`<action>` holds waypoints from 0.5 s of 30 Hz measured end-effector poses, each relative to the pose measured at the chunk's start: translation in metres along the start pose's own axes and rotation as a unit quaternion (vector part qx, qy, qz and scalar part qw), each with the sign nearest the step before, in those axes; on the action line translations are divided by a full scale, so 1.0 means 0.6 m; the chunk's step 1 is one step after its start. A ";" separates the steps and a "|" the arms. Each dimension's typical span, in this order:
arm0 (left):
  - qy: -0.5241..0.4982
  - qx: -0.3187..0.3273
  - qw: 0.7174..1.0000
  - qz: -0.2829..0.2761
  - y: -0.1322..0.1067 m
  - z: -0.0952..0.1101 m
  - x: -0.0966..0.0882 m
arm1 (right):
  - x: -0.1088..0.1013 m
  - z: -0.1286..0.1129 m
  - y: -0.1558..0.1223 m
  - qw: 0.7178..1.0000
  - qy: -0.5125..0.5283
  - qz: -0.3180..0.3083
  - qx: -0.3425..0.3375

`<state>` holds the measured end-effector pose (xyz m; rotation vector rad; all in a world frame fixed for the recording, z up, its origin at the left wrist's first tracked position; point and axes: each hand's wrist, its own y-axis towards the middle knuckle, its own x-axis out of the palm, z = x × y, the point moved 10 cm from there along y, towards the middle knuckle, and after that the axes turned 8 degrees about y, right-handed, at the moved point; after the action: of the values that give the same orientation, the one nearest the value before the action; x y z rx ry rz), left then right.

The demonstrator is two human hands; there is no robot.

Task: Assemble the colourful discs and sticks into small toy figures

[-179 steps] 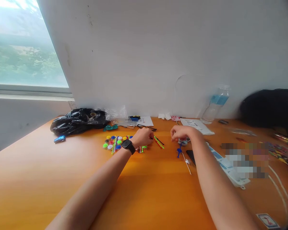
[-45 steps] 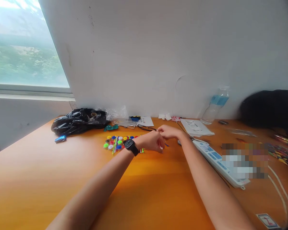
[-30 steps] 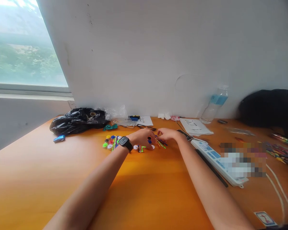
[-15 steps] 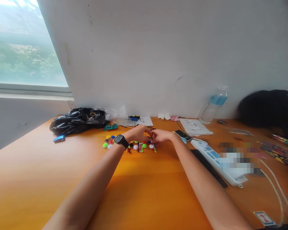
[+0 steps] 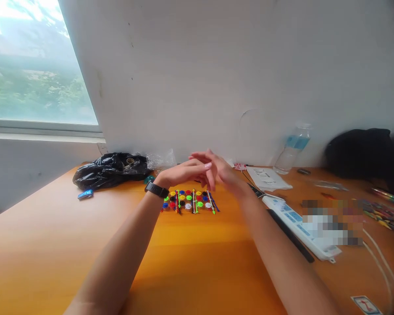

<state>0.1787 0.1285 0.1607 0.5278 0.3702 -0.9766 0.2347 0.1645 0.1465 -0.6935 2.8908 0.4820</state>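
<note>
Head view: sticks [image 5: 194, 202] long axes point away, toward wall [image 5: 216, 78].

Both hands, left hand [image 5: 184, 173] and right hand [image 5: 221, 173], have lifted empty off the coloured caps [image 5: 187, 200]

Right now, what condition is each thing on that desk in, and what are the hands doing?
left hand: raised above the caps, fingers open, holding nothing.
right hand: raised, open, crossing the left.
coloured caps: set in neat rows, flat on the desk.
coloured sticks: lying straight between the cap columns.
water bottle: upright against the wall.
black bag: crumpled, lying flat.
power strip: lying flat.
</note>
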 end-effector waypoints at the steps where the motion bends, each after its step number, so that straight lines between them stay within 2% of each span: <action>1: -0.022 0.011 0.999 -0.038 -0.001 0.015 0.017 | 0.025 -0.022 -0.002 0.999 0.046 -0.022 -0.012; 3: -0.060 0.021 0.995 -0.076 -0.006 0.030 0.035 | 0.068 -0.044 -0.011 0.996 0.073 -0.052 -0.005; 5: -0.104 0.008 0.992 -0.072 -0.016 0.023 0.035 | 0.089 -0.049 -0.023 0.998 0.047 -0.033 -0.003; 8: -0.141 -0.038 0.989 0.012 -0.046 -0.016 0.005 | 0.115 -0.050 -0.049 0.998 -0.013 -0.018 -0.060; 11: -0.108 -0.067 0.989 0.072 -0.093 -0.052 -0.016 | 0.139 -0.036 -0.087 0.986 -0.095 -0.039 -0.129; 13: -0.043 -0.089 0.987 0.127 -0.133 -0.079 -0.034 | 0.136 -0.005 -0.110 0.980 -0.152 -0.040 -0.120; 15: 0.061 -0.121 0.972 0.193 -0.180 -0.109 -0.057 | 0.114 0.025 -0.131 0.970 -0.210 -0.020 -0.117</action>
<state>0.0645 0.1409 0.0980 0.4172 0.4692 -0.5158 0.2112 0.0748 0.0971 -0.5914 2.4420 0.8600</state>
